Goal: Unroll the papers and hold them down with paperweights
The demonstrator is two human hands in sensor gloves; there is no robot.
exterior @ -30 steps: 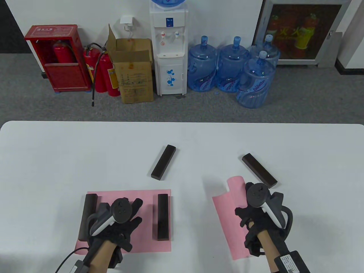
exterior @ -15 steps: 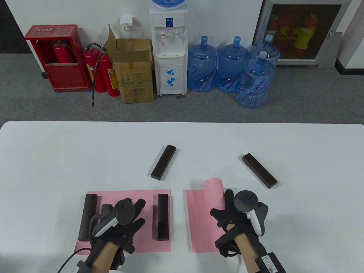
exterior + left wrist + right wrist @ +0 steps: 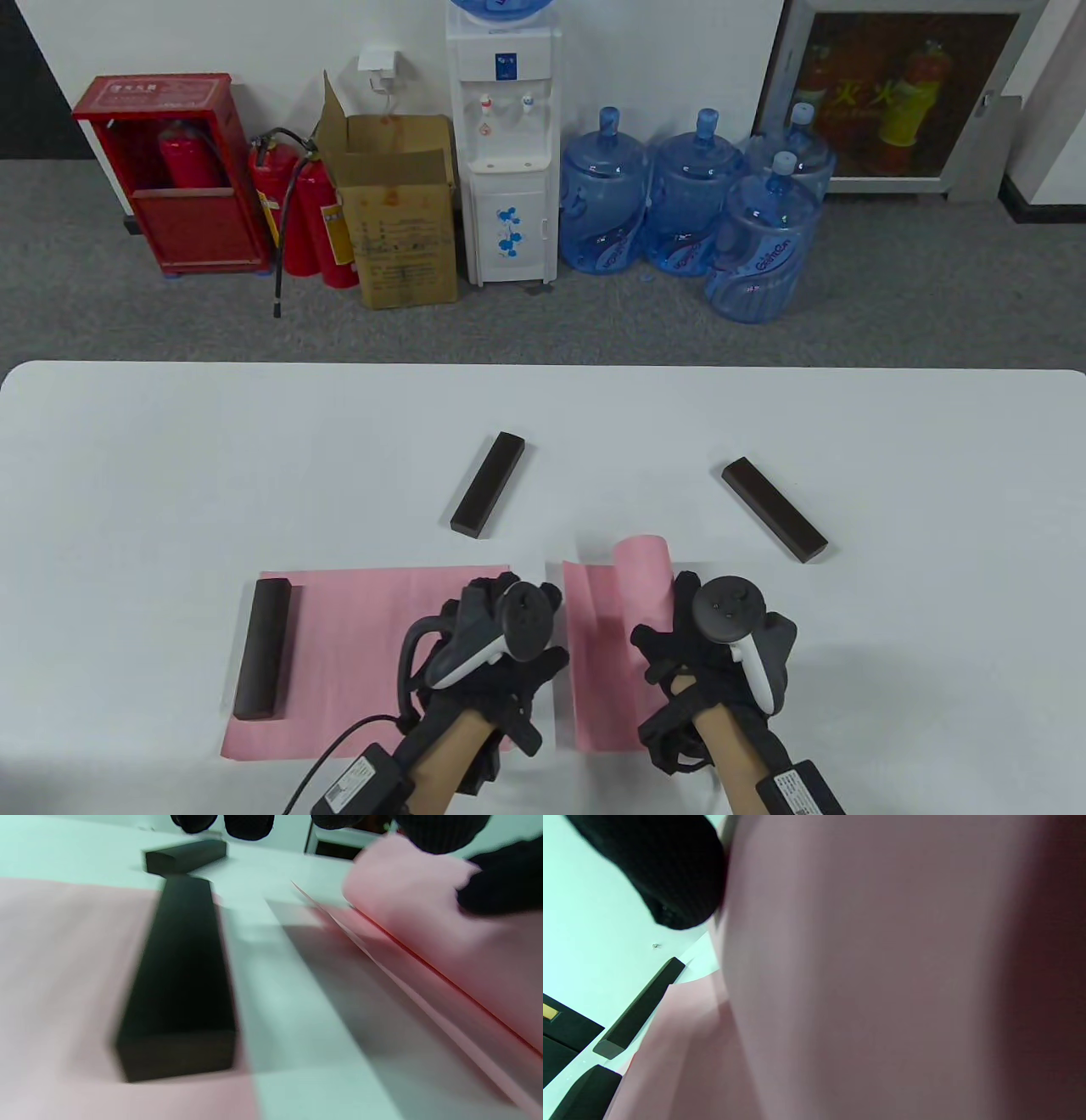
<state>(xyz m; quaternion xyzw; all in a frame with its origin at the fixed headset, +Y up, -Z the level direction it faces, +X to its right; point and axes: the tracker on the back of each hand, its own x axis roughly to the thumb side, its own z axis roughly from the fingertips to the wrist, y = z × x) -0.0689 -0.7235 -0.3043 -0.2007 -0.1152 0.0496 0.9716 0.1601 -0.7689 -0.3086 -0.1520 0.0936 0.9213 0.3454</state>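
Note:
A flat pink sheet (image 3: 365, 662) lies front left with a dark bar paperweight (image 3: 263, 649) on its left edge. A second bar (image 3: 182, 976) on its right edge shows only in the left wrist view; in the table view my left hand (image 3: 496, 607) covers it. That hand hovers there, fingers loose and empty. A second pink paper (image 3: 607, 654) lies half unrolled just to the right, its roll (image 3: 642, 569) standing up. My right hand (image 3: 691, 607) holds the rolled part (image 3: 882, 967). Two loose dark bars lie farther back, one mid table (image 3: 488, 497) and one to the right (image 3: 774, 509).
The white table (image 3: 170, 441) stretches bare to the back and both sides. Beyond its far edge stand a water dispenser (image 3: 505, 144), several blue water jugs (image 3: 687, 195), a cardboard box (image 3: 399, 212) and red fire extinguishers (image 3: 305, 221).
My right hand brought the half-rolled paper left and squared it beside the flat sheet. My left hand moved right, from the middle of the flat sheet to over its right-edge paperweight.

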